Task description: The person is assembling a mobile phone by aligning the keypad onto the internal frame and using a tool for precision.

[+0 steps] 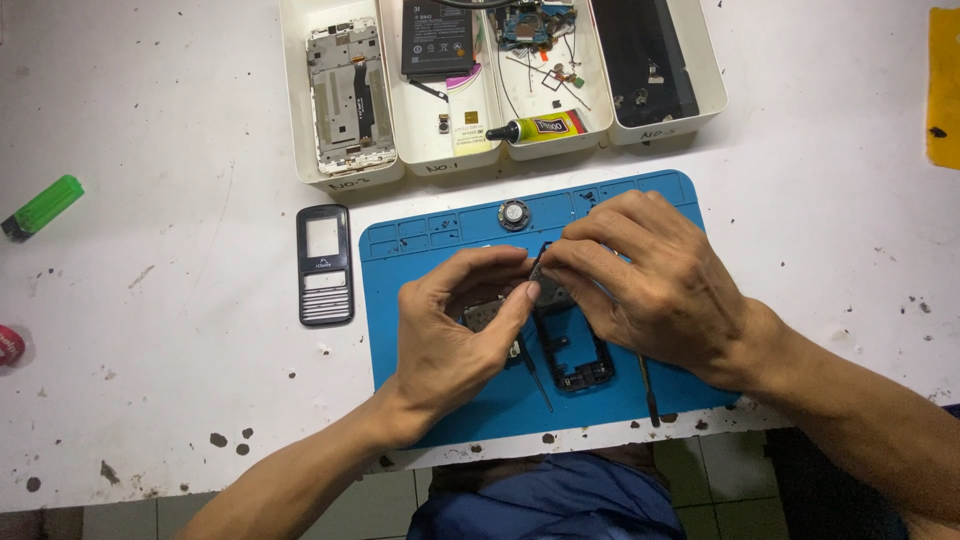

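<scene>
1. Far left of the counter (150, 330): green lighter (42, 206), a red object (8, 346) cut off by the frame edge. Not in play.
2. Black keypad-phone front cover (325, 265) lies flat on the counter just beside the left edge of the blue repair mat (420, 250), long axis running away from me.
3. Back row, four white trays (345, 175). Left to right: smartphone mid-frame (345, 95); dark battery (437, 38); circuit board and loose wires with a glue tube (535, 127) lying across the front; a dark flat panel (645, 60).
4. My left hand (455, 335) is over mat centre-left, fingers curled, thumb and forefinger pinched on the small part (540, 278) from its left side. A greyish piece sits under the palm; can't tell what it is.
5. My right hand (650, 290) comes in from the right, fingertips closed on the same small part from above and right. Both hands grip it, fingertips touching; neither is clearly nearer.
6. Key relation: the part is held just above the top end of the black phone frame (572, 355), which lies on the mat with long axis toward me. The frame is directly below and slightly toward me from the pinch point.
7. Thin tool (535, 375) lies just left of the frame; a dark-handled tool (648, 390) lies right, under my right wrist.
8. Small round speaker (514, 213) sits at the mat's back edge, apart from both hands.
9. Far right: yellow sheet (944, 85) at the frame edge.
</scene>
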